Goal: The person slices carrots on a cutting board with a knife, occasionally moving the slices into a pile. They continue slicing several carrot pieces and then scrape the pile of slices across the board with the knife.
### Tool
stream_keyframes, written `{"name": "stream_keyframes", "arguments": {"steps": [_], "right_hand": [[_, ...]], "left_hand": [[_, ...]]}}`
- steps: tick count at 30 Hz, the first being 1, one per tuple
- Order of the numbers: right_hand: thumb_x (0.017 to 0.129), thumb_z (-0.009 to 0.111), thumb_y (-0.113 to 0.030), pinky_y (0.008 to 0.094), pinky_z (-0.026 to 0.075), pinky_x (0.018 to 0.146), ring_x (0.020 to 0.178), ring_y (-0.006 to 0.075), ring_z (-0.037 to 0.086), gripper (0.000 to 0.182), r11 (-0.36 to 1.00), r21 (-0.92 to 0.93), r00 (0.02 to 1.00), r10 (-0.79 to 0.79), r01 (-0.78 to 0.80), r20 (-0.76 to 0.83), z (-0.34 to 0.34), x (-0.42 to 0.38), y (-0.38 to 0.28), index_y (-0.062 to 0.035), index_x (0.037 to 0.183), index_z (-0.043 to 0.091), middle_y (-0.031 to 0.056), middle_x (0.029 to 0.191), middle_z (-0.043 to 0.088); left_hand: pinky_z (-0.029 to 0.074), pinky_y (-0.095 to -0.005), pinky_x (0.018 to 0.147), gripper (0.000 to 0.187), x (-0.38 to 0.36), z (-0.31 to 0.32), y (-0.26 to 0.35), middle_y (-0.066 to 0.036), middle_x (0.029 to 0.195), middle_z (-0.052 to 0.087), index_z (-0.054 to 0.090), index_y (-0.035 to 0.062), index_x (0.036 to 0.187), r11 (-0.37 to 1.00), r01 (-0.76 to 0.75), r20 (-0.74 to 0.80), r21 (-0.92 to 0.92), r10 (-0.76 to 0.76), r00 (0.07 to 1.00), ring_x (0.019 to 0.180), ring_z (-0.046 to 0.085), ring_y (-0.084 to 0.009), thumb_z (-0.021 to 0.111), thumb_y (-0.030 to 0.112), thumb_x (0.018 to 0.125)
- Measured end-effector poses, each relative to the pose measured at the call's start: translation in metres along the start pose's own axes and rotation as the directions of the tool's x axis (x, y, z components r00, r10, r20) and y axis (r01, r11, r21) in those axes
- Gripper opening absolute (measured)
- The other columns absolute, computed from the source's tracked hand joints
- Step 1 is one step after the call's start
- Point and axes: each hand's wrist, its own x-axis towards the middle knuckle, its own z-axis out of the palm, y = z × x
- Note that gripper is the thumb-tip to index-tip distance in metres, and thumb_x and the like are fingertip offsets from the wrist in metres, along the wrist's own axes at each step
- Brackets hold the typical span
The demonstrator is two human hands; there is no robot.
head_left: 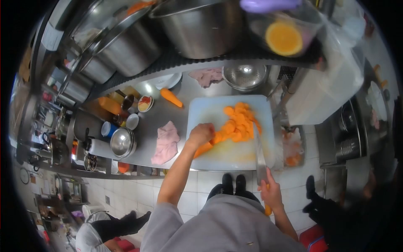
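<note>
A white cutting board [263, 107] lies on the steel counter, with a heap of orange carrot slices [239, 122] at its upper middle. My left hand [202, 134] is over the board's left part, fingers curled beside the near end of the slices. Just below it lies a longer carrot piece [203, 150]; what the fingertips hold is hidden. My right hand [272, 193] grips the yellow handle of a large kitchen knife at the board's front edge. The knife blade [260, 157] points away from me, its tip along the heap's right side.
A whole carrot [171, 97] and a pink cloth [165, 143] lie left of the board. Stacked metal bowls [121, 143] stand farther left; a colander [244, 76] is behind. Large pots [201, 29] fill the overhead shelf. Another person [94, 235] is at lower left.
</note>
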Motion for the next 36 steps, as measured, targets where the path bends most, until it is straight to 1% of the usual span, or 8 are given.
{"name": "stream_keyframes", "arguments": {"steps": [3,9,11,12,15,20,24,36], "right_hand": [[0.099,0.050,-0.007,0.0267,0.045,0.046,0.048,0.0102,0.053,0.060,0.999,0.025,0.999,0.037,-0.037,-0.023,-0.012,-0.010,0.004,-0.0104,0.156,0.032,0.0062,0.067,0.065],[0.099,0.051,-0.011,0.0341,0.052,0.064,0.057,0.0214,0.061,0.057,0.998,-0.057,0.998,-0.029,0.032,0.048,-0.024,-0.018,-0.002,-0.0095,0.154,0.035,0.0137,0.069,0.065],[0.099,0.051,-0.011,0.0367,0.052,0.069,0.064,0.0284,0.064,0.055,0.976,-0.170,0.980,-0.109,0.137,0.166,-0.017,-0.012,-0.009,-0.0104,0.152,0.038,0.0182,0.074,0.065],[0.092,0.052,-0.004,0.0517,0.048,0.070,0.074,0.0488,0.060,0.062,0.972,-0.128,0.966,-0.170,0.196,0.193,-0.012,-0.009,-0.018,-0.0087,0.152,0.035,0.0261,0.079,0.063],[0.091,0.049,-0.002,0.0533,0.048,0.071,0.074,0.0478,0.061,0.068,0.905,-0.283,0.930,-0.237,0.316,0.281,0.009,0.009,-0.034,-0.0058,0.155,0.026,0.0257,0.082,0.063],[0.090,0.051,-0.003,0.0552,0.047,0.074,0.080,0.0454,0.063,0.073,0.846,-0.408,0.899,-0.173,0.345,0.402,0.049,0.043,-0.043,-0.0088,0.157,0.022,0.0266,0.090,0.064],[0.084,0.053,-0.001,0.0575,0.052,0.067,0.067,0.0462,0.064,0.082,0.703,-0.578,0.876,-0.135,0.414,0.463,0.066,0.044,-0.062,-0.0059,0.158,0.018,0.0271,0.080,0.063],[0.084,0.055,-0.002,0.0538,0.055,0.061,0.064,0.0426,0.065,0.083,0.665,-0.655,0.872,0.013,0.358,0.489,0.071,0.036,-0.085,-0.0059,0.158,0.018,0.0226,0.082,0.061]], "left_hand": [[0.054,-0.0397,0.078,0.018,0.001,-0.006,-0.001,-0.014,0.093,0.072,0.069,0.0041,0.094,0.984,0.012,0.030,-0.178,-0.007,1.000,0.087,0.070,-0.0303,0.068,0.017,0.082],[0.054,-0.0338,0.074,0.013,-0.044,0.006,-0.006,-0.009,0.092,0.071,0.066,0.0024,0.099,0.953,-0.102,-0.330,-0.284,0.003,0.944,0.081,0.068,-0.0224,0.068,0.010,0.087],[0.053,-0.0355,0.074,0.012,-0.066,0.028,-0.008,-0.009,0.094,0.069,0.066,0.0025,0.100,0.961,-0.227,-0.516,-0.158,0.115,0.849,0.084,0.067,-0.0225,0.067,0.008,0.089],[0.053,-0.0368,0.076,0.011,-0.073,0.038,-0.006,-0.011,0.098,0.067,0.065,0.0026,0.100,0.951,-0.241,-0.555,-0.192,0.097,0.826,0.089,0.066,-0.0260,0.065,0.005,0.089],[0.052,-0.0376,0.078,0.009,-0.077,0.060,-0.011,-0.014,0.101,0.065,0.064,0.0017,0.098,0.959,-0.284,-0.691,0.024,0.221,0.688,0.094,0.064,-0.0313,0.063,0.002,0.089],[0.050,-0.0407,0.080,0.022,-0.069,0.073,-0.017,-0.014,0.102,0.063,0.062,0.0035,0.100,0.954,-0.294,-0.751,0.058,0.236,0.616,0.091,0.059,-0.0348,0.067,0.000,0.080],[0.050,-0.0406,0.080,0.022,-0.069,0.074,-0.019,-0.011,0.103,0.063,0.063,0.0052,0.101,0.964,-0.264,-0.764,0.011,0.179,0.620,0.091,0.059,-0.0335,0.068,0.002,0.080],[0.054,-0.0397,0.074,0.024,-0.071,0.075,-0.019,-0.004,0.107,0.063,0.065,0.0121,0.103,0.981,-0.187,-0.733,-0.058,0.086,0.675,0.095,0.062,-0.0277,0.070,0.008,0.080]]}}
